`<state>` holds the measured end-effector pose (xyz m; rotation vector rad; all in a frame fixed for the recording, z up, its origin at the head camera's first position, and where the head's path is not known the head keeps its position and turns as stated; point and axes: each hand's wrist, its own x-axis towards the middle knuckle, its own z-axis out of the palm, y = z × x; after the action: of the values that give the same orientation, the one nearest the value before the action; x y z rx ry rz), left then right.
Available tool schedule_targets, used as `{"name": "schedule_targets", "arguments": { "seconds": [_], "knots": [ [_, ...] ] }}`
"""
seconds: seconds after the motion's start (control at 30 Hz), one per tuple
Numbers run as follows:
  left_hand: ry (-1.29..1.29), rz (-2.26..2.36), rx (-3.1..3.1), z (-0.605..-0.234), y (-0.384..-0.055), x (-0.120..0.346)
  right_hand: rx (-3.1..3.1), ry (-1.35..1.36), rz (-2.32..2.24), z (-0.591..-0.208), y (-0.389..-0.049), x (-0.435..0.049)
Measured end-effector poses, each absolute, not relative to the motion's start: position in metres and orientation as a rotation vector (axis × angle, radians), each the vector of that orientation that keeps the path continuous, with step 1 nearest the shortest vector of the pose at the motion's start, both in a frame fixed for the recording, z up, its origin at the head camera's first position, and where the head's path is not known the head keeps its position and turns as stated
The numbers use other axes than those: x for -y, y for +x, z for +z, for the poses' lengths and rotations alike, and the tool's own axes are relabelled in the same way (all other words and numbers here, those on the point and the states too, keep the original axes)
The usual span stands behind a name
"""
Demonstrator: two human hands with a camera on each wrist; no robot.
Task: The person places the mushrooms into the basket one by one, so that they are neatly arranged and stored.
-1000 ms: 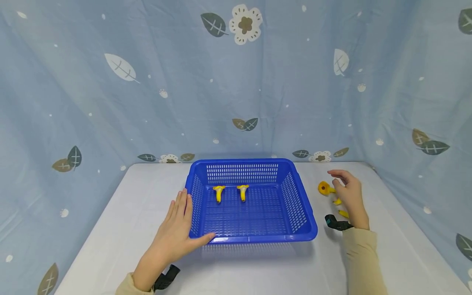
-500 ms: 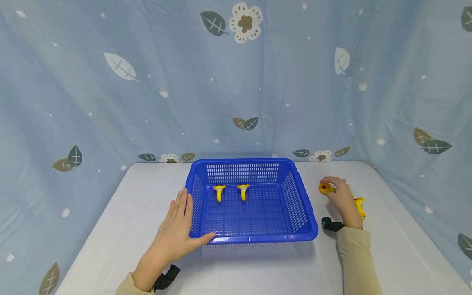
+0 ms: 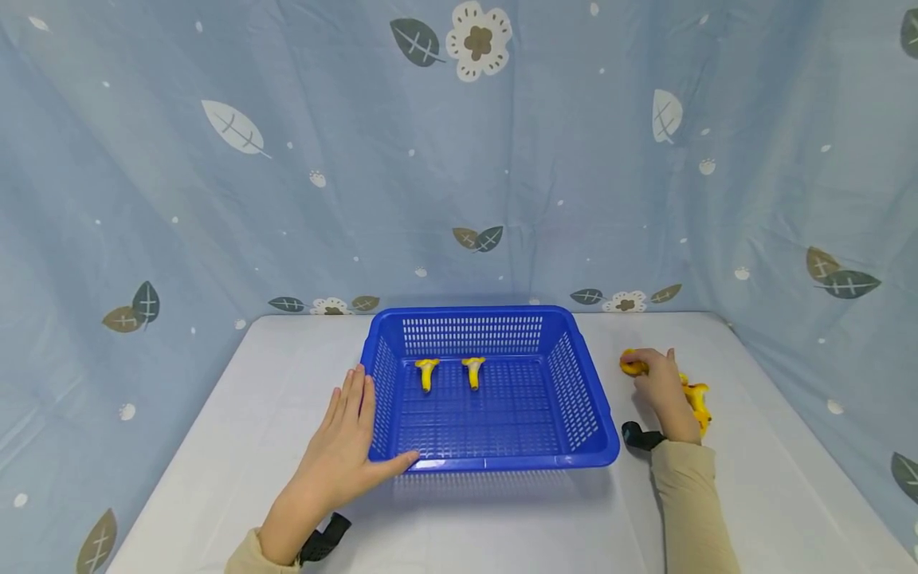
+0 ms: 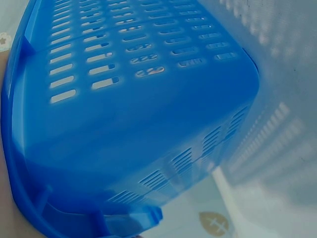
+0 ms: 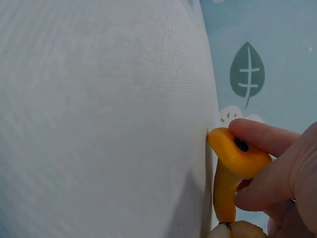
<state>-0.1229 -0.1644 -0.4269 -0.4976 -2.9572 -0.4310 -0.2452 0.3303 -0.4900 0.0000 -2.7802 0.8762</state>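
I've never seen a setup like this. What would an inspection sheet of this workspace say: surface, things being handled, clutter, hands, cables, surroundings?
Surface: white tabletop, no spill visible.
Things being handled: blue perforated plastic basket holding two yellow mushroom-shaped pieces; more yellow pieces lie beside the right wrist, partly hidden, count unclear.
Clutter: nothing seen.
Left hand: rests, fingers straight, on the basket's rim.
Right hand: pinches a yellow mushroom-shaped piece by its cap.
Cables: nothing seen.
Surroundings: blue curtain printed with leaves and flowers.

1 bskt, 2 hands, 4+ ylw pcs.
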Motion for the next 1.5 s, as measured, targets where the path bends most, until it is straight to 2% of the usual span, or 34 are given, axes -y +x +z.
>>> {"name": "schedule_targets", "arguments": {
  "seconds": [1.07,1.5],
  "knots": [
    [-0.494,-0.43,2.958,-0.426,-0.123,0.163,2.502,0.049,1.085,-0.463,-0.232,-0.328],
    [-0.494,-0.431,2.96,-0.425,-0.122,0.163,2.435,-0.031,1.255,-0.448,-0.227,-0.327]
  ]
}}
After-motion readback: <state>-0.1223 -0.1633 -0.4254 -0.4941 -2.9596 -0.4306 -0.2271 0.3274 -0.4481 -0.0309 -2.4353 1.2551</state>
